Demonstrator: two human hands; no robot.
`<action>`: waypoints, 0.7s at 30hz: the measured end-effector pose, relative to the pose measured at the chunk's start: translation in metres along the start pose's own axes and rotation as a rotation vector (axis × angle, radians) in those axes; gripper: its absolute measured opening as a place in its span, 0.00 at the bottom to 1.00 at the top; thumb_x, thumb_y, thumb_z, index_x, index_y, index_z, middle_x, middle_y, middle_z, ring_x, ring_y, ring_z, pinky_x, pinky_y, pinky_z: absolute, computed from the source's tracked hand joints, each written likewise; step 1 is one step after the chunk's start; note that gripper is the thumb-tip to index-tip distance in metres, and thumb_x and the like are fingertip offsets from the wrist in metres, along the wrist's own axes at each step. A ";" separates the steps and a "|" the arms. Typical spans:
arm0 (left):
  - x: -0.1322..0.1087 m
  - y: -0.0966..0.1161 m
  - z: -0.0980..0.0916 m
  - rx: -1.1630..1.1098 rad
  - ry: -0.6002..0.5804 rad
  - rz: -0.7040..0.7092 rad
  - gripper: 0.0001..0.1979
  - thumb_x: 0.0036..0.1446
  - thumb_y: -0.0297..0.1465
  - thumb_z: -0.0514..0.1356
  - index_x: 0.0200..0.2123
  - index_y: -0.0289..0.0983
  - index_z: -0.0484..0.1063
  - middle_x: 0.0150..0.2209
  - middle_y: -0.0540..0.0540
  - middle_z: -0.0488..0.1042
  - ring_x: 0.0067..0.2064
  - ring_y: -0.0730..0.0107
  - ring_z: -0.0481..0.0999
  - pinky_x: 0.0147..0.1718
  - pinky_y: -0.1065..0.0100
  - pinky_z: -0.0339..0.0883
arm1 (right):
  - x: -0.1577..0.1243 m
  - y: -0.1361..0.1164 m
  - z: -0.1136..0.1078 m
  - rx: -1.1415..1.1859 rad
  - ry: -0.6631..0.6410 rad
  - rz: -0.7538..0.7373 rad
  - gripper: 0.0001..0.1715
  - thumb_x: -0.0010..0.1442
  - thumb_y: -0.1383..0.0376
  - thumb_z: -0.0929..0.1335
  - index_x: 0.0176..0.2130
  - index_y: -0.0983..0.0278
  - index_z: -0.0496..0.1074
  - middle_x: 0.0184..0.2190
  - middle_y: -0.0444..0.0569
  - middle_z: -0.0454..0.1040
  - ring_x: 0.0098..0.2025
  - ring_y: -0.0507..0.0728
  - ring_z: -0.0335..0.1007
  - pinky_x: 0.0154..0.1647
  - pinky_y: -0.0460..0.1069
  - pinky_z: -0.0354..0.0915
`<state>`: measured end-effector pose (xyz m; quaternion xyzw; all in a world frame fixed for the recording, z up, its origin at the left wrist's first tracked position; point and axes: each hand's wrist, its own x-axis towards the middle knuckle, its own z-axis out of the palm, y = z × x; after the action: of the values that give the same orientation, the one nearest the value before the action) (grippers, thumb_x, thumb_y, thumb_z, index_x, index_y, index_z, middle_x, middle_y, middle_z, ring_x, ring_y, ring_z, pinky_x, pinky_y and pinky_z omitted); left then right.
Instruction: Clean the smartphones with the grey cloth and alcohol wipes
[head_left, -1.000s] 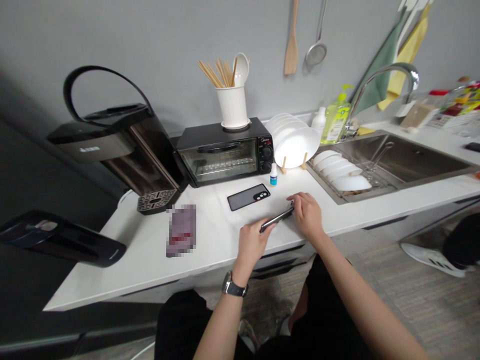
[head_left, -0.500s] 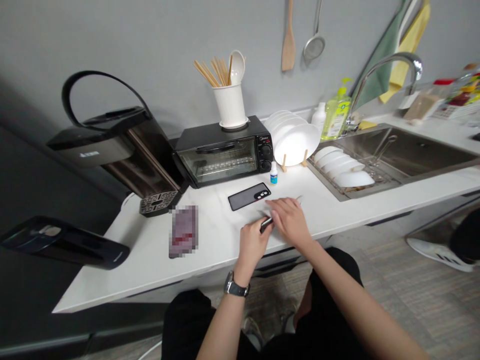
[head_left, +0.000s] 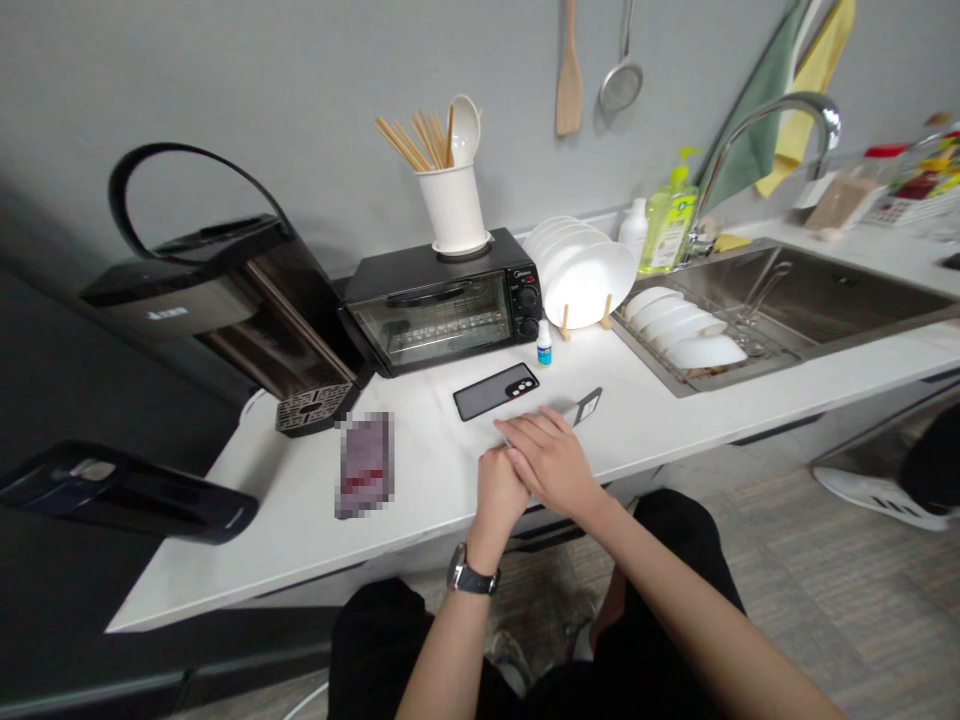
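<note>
Fingers curled, my left hand (head_left: pixel 501 490) rests near the counter's front edge; it seems to grip a flat, phone-like object (head_left: pixel 589 406) whose middle is hidden. A pale and dark end of that object shows beyond my right hand. My right hand (head_left: pixel 551 460) lies across it and overlaps the left hand, its fingers stretched out and pointing left. Just beyond the hands is a black-rimmed phone case (head_left: pixel 495 392) with camera holes, flat on the counter. A small white bottle with a blue label (head_left: pixel 544 347) stands upright behind the case.
On the white counter (head_left: pixel 300 545) are a blurred-out phone-sized item (head_left: pixel 366 465), a dark flask-like object (head_left: pixel 127 490), a water dispenser (head_left: pixel 225 300) and a toaster oven (head_left: pixel 442 310) bearing a utensil holder (head_left: pixel 454 205). Racked plates (head_left: pixel 589 285) and a sink (head_left: pixel 832 290) stand right.
My right hand has shifted left over my left hand. The dark edge seen between the hands is now covered, and more of the phone-like object's far end shows.
</note>
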<state>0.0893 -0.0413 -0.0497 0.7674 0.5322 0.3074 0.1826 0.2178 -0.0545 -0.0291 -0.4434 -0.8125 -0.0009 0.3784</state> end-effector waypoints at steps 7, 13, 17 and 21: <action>0.000 0.013 -0.005 -0.087 0.026 0.005 0.12 0.69 0.38 0.60 0.46 0.41 0.82 0.35 0.45 0.84 0.35 0.63 0.82 0.38 0.68 0.70 | 0.009 0.075 -0.028 -0.117 0.136 0.203 0.24 0.76 0.63 0.55 0.54 0.62 0.76 0.49 0.54 0.79 0.58 0.64 0.69 0.70 0.69 0.49; 0.001 -0.001 0.005 0.042 -0.021 -0.051 0.12 0.65 0.24 0.57 0.35 0.37 0.81 0.33 0.41 0.82 0.34 0.59 0.80 0.36 0.63 0.71 | -0.002 -0.016 0.006 0.041 -0.018 0.006 0.19 0.74 0.60 0.61 0.58 0.60 0.72 0.55 0.51 0.78 0.58 0.61 0.69 0.74 0.64 0.46; 0.000 -0.001 0.002 0.046 -0.030 -0.044 0.10 0.66 0.28 0.59 0.37 0.37 0.81 0.32 0.43 0.82 0.33 0.60 0.80 0.36 0.66 0.70 | -0.002 0.004 -0.002 0.012 -0.028 -0.002 0.22 0.74 0.59 0.62 0.62 0.61 0.70 0.57 0.53 0.77 0.58 0.62 0.69 0.71 0.64 0.52; -0.002 0.011 -0.006 -0.050 0.009 0.016 0.12 0.70 0.38 0.59 0.46 0.40 0.81 0.36 0.44 0.84 0.34 0.63 0.82 0.37 0.68 0.70 | 0.006 0.072 -0.027 -0.102 0.095 0.201 0.19 0.75 0.60 0.59 0.52 0.62 0.76 0.47 0.53 0.79 0.52 0.63 0.72 0.67 0.67 0.55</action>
<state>0.0925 -0.0470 -0.0390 0.7655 0.5190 0.3256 0.1966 0.2840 -0.0160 -0.0303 -0.5407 -0.7440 -0.0252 0.3918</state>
